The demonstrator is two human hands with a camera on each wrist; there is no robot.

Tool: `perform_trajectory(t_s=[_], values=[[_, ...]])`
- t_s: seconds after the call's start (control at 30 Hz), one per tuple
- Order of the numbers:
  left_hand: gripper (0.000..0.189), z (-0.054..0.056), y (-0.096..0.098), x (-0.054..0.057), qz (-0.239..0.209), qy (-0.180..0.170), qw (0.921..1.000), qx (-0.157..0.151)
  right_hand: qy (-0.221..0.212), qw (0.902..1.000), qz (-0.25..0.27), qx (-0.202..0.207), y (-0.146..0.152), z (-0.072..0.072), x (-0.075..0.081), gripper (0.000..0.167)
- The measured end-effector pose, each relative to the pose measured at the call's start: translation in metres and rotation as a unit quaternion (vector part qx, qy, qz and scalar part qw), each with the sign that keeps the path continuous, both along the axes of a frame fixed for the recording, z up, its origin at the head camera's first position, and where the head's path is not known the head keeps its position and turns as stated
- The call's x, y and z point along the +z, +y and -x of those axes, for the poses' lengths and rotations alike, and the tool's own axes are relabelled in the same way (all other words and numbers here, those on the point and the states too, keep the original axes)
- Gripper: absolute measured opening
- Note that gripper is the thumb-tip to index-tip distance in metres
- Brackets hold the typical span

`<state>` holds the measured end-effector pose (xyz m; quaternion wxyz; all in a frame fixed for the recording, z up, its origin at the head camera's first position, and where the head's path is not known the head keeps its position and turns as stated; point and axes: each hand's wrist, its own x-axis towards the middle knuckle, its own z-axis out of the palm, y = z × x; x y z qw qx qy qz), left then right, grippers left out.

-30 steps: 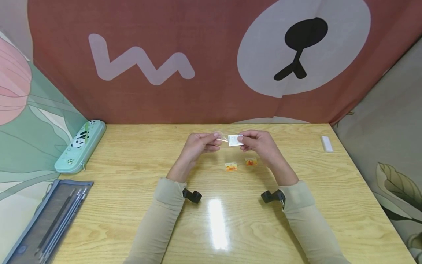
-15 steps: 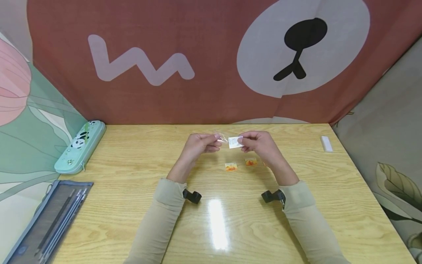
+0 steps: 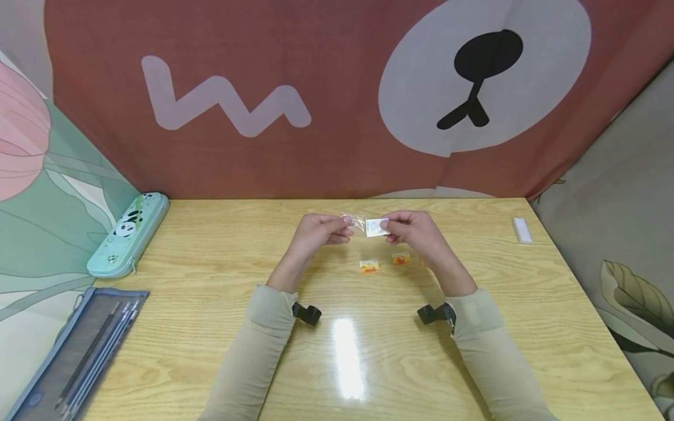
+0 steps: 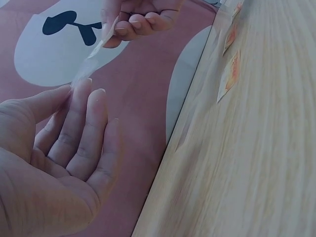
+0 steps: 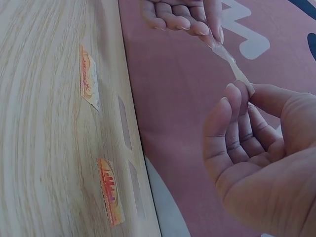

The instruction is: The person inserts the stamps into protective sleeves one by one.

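Observation:
Over the far middle of the table, my left hand (image 3: 319, 229) pinches a crinkled clear plastic sleeve (image 3: 357, 221) between thumb and fingertips. Facing it, my right hand (image 3: 419, 231) pinches the right edge of a small white stamp (image 3: 374, 227), whose other end meets the sleeve. In the right wrist view the stamp (image 5: 240, 75) is seen nearly edge-on, with a toothed edge. Below the hands, an orange stamp (image 3: 369, 266) and another orange stamp (image 3: 401, 258) lie flat on the wood. A third orange stamp (image 4: 238, 7) shows in the left wrist view, mostly hidden by the right wrist in the head view.
A mint panda pencil case (image 3: 129, 235) lies at the table's back left. Nearer me is a blue mesh pouch (image 3: 100, 345) holding pencils. A white eraser-like block (image 3: 522, 230) sits at the far right. A reddish-brown printed cloth (image 3: 337, 164) hangs behind the table (image 3: 210, 351).
The white stamp has shifted very slightly right and down, and more of the clear sleeve shows between it and my left fingertips. Both arms stay almost where they were.

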<state>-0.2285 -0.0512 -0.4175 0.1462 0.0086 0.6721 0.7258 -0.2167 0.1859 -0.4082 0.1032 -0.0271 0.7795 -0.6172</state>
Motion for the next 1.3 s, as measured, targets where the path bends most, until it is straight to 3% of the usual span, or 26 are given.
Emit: perform_trajectory(t_s=[0.5, 1.3], values=[[0.03, 0.0013, 0.0004, 0.0004, 0.004, -0.002, 1.0, 0.008, -0.008, 0.9999, -0.008, 0.008, -0.0002, 0.0, -0.0005, 0.03], [0.03, 0.0009, 0.0014, -0.0016, -0.018, -0.005, 0.9998, 0.009, -0.007, 0.9996, 0.026, -0.004, -0.0019, -0.0003, -0.0004, 0.035]])
